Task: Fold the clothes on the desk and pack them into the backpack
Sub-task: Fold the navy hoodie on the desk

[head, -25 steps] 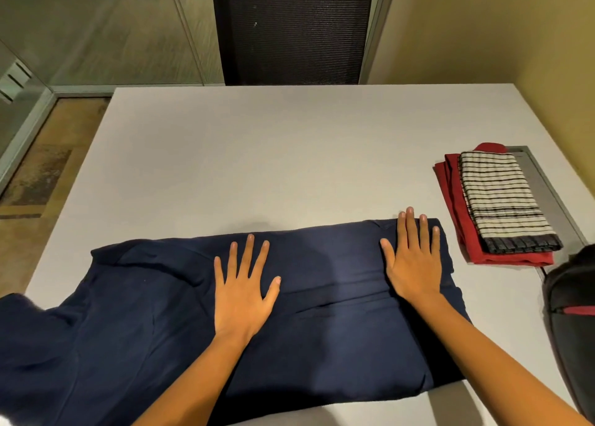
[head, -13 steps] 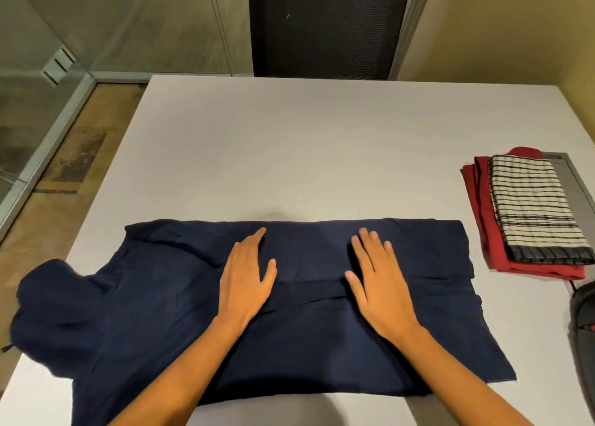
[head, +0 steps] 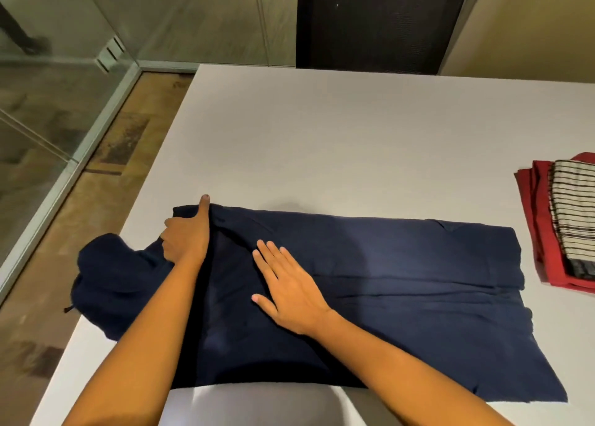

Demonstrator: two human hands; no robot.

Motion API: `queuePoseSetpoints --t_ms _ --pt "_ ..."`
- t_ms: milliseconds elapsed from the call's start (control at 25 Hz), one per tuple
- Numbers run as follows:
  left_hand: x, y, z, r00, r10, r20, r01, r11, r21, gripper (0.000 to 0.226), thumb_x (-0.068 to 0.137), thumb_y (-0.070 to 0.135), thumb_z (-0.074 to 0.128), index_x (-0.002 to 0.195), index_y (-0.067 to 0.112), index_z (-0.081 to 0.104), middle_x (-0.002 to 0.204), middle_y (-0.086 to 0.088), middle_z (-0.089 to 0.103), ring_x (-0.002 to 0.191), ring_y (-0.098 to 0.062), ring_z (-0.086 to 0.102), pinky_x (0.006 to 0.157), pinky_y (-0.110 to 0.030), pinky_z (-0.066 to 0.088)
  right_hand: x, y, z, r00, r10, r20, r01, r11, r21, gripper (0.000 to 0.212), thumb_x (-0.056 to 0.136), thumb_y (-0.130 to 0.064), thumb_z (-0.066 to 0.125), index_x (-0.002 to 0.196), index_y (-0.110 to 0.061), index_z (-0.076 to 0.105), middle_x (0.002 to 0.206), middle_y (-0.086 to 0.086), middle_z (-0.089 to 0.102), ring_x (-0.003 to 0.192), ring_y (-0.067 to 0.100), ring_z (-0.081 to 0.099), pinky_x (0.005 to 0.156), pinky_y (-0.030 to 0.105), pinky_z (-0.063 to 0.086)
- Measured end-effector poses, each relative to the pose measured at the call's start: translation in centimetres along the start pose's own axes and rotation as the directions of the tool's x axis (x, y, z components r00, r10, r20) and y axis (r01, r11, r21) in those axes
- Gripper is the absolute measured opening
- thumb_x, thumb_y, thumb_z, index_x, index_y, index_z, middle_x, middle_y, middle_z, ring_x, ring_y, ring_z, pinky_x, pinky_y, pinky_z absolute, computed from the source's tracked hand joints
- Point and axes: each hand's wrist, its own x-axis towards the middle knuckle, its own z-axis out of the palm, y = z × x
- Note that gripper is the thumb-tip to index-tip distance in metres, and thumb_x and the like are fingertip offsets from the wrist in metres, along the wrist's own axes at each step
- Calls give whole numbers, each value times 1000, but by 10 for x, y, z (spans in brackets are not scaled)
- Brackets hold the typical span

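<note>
Both bare forearms reach forward across the near edge of the navy garment [head: 386,280]. The left hand [head: 186,235] is at the garment's far left corner, index finger straight along the edge and the other fingers curled round the cloth. The right hand [head: 289,288] lies palm down on the garment just beside it, fingers straight and slightly spread.
</note>
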Motion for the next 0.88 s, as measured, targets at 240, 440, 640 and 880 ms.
queuePoseSetpoints --t_ms 240,440,640,880 --pt "49 15 4 994 81 75 -63 975 -215 26 79 26 76 91 5 65 92 -12 68 103 -32 64 81 -32 52 -2 -18 20 999 -20 42 27 983 -182 61 86 -6 61 143 2 40 149 19 39 139 29 39 116 39 30" --pt "53 12 17 992 125 27 -116 971 -209 33 87 11 67 115 6 51 120 -17 55 111 -31 55 84 -32 45 -22 1 5 989 -140 38 130 972 193 61 88 5 36 149 -3 32 158 10 27 148 18 18 122 32 7" --pt "14 7 36 851 497 -166 -486 867 108 44 89 4 52 133 6 42 141 -15 35 120 -31 42 95 -40 44 -4 3 -28 994 103 40 -102 717 690 43 105 -14 34 147 -13 39 154 -6 33 145 1 19 120 19 10" --pt "-14 -45 68 623 708 333 -778 518 355 68 98 57 17 154 22 2 161 -4 -5 149 -21 -5 121 -41 -2 0 41 -6 999 2 41 -2 1000 3 53 102 -35 29 154 -27 22 162 3 12 150 25 2 120 50 11"
